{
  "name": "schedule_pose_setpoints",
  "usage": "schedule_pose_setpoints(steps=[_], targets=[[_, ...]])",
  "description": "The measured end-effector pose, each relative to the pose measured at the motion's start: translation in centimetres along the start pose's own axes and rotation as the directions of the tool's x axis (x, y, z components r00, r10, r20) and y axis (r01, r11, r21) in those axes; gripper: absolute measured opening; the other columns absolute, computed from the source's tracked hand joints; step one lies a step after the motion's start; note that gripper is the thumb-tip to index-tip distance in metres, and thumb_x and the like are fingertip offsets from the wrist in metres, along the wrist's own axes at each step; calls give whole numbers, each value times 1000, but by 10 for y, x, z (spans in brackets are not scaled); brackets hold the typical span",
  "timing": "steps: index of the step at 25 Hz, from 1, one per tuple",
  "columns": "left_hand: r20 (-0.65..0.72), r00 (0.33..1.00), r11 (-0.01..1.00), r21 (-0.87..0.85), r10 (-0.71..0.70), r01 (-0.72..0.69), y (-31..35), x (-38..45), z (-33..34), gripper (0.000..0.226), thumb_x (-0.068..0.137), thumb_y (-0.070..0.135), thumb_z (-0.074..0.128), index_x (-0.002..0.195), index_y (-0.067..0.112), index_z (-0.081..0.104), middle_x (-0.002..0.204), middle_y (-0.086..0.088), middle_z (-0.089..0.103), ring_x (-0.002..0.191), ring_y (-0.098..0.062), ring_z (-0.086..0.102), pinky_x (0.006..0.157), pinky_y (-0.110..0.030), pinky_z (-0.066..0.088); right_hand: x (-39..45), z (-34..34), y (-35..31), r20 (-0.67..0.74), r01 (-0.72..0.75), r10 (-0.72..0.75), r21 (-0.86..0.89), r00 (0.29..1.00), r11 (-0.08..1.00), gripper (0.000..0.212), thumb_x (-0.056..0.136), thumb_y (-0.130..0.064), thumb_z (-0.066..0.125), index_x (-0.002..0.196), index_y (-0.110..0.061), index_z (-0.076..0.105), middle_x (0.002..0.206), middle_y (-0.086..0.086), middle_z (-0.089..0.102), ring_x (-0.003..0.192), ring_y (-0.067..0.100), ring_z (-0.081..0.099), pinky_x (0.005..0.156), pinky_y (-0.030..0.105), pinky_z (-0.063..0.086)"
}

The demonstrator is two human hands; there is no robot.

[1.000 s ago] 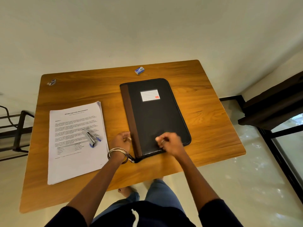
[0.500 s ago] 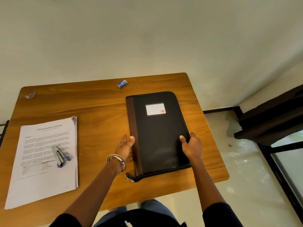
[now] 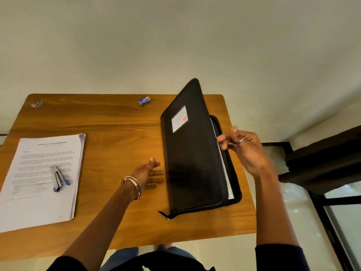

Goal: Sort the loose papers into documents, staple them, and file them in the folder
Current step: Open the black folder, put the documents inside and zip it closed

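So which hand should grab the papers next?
Probably the left hand: it is open, free, and nearer the papers. The right hand is at the folder cover's raised edge.

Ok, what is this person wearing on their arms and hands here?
Left wrist: two metal bangles. Right hand: a silver ring on one of the fingers. Forearms are bare; dark sleeves show only near the frame's bottom edge.
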State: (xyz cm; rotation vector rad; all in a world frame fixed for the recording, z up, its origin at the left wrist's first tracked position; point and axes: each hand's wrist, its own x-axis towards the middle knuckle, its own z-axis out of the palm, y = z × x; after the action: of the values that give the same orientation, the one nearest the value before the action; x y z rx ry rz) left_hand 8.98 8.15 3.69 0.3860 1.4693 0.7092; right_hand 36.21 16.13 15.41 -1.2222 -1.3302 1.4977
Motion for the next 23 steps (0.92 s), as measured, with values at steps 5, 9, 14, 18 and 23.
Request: schedule_pose_setpoints(steps=[5,9,14,18,23], targets=[[-228,962,936,-279,153,-215,18,-30,-71,43,95,49,39,116,18,59,108,-6,69,98,-27,66,87,-43,49,9,130,12,271,148,-196,187,942,971,26,84,-30,70,107,-17,70,103,5,66,97,20,60,88,37,48],[-507,855,895,-324,109,-306,-1,-54,-143,28,96,29,46,115,13,59,104,-10,67,86,-24,65,75,-34,49,1,233,54,323,464,-360,-352,875,813,38,86,-39,64,121,-26,60,122,-4,59,115,15,52,97,32,44],[-656,755,930,-281,-7,-237,-50,-58,-228,21,95,14,49,109,6,63,98,-15,68,81,-29,65,70,-33,48,-13,311,134,499,487,-5,-842,866,232,50,94,-46,48,137,-21,49,152,11,33,143,30,23,114,55,15],[-744,666,986,-69,51,-153,-75,-49,-308,16,89,11,57,100,9,68,98,-15,70,81,-31,65,79,-39,51,-18,336,171,326,309,240,-945,915,107,50,94,-44,51,137,-17,47,151,12,33,141,31,25,112,58,16],[-800,503,902,423,327,86,-67,-35,-382,30,84,14,64,113,5,64,111,-22,62,100,-40,57,90,-46,47,4,400,164,214,173,55,-895,975,410,35,95,-42,52,117,-17,59,121,4,54,113,21,45,98,38,41]])
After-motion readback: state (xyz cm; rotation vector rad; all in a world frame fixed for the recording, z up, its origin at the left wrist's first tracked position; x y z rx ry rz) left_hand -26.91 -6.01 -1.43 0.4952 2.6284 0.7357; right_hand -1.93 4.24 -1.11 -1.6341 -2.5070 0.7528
